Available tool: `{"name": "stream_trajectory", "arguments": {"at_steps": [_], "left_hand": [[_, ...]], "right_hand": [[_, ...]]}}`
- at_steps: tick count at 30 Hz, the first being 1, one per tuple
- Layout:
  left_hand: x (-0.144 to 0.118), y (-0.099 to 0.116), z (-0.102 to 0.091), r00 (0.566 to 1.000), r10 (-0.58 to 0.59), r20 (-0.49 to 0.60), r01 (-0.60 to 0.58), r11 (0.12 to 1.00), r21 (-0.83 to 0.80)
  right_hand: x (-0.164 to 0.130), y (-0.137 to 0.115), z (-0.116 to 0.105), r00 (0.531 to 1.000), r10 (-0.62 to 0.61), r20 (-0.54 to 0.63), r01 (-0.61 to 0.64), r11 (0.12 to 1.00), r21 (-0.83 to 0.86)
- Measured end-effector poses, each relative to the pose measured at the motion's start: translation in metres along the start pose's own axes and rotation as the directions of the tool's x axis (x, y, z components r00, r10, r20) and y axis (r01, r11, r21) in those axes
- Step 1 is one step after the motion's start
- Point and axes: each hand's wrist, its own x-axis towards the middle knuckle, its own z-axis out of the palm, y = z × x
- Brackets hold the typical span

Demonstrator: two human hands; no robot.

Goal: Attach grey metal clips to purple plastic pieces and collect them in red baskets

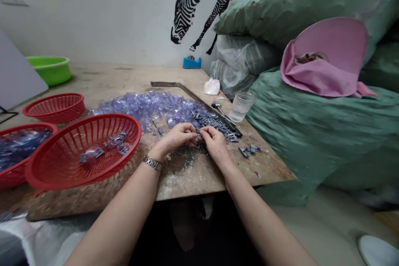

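My left hand [183, 135] and my right hand [213, 139] almost meet over the table near its front edge. Both have thumb and fingers pinched together around something small, mostly hidden by the fingertips. Just beyond them lies a pile of small dark grey plastic parts [218, 125]. Behind and to the left spreads a heap of clear purplish plastic pieces [140, 106]. Left of my left hand, a large red plastic basket [62, 181] leans tilted, with a few clear-and-grey pieces [93, 153] inside. A metal watch is on my left wrist.
A bent metal bar [199, 99] borders the heap's right side. Beyond it stand a glass [241, 107] and a blue tape dispenser [192, 63]. Other red baskets [56, 108] and a green basin [51, 70] are left. Large green sacks [289, 133] crowd the right, holding a pink cap [330, 58].
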Motion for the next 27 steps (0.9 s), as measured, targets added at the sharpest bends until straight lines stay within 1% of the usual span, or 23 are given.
{"name": "stream_trajectory", "arguments": {"at_steps": [3, 6, 9, 12, 14, 18, 23, 27], "left_hand": [[0.000, -0.001, 0.000, 1.000, -0.010, 0.004, 0.010, 0.999, -0.044], [0.000, -0.002, -0.001, 1.000, 0.015, -0.006, -0.016, 0.988, -0.155], [0.001, -0.001, -0.001, 0.999, 0.020, -0.041, -0.029, 0.968, -0.249], [0.001, 0.000, -0.001, 0.996, -0.006, -0.088, -0.019, 0.960, -0.278], [0.001, 0.001, 0.000, 0.995, -0.015, -0.100, -0.014, 0.960, -0.280], [0.002, 0.000, 0.002, 0.995, -0.012, -0.099, -0.015, 0.966, -0.260], [0.001, 0.000, 0.003, 0.991, 0.073, -0.108, -0.091, 0.982, -0.167], [0.001, 0.002, 0.005, 0.985, 0.128, -0.117, -0.136, 0.988, -0.066]], "right_hand": [[0.000, -0.001, -0.001, 0.999, -0.020, -0.032, 0.019, 0.999, -0.031], [-0.001, -0.002, -0.003, 0.989, -0.086, -0.123, 0.082, 0.996, -0.032], [-0.002, -0.003, -0.004, 0.977, -0.082, -0.197, 0.097, 0.993, 0.070], [-0.004, -0.004, -0.003, 0.978, -0.038, -0.203, 0.072, 0.984, 0.164], [-0.006, -0.005, -0.002, 0.982, -0.027, -0.188, 0.059, 0.984, 0.167], [-0.009, -0.005, 0.000, 0.987, -0.058, -0.149, 0.071, 0.994, 0.087], [-0.010, -0.005, -0.001, 0.987, -0.092, -0.128, 0.098, 0.994, 0.043], [-0.011, -0.007, -0.002, 0.989, -0.076, -0.125, 0.086, 0.993, 0.076]]}}
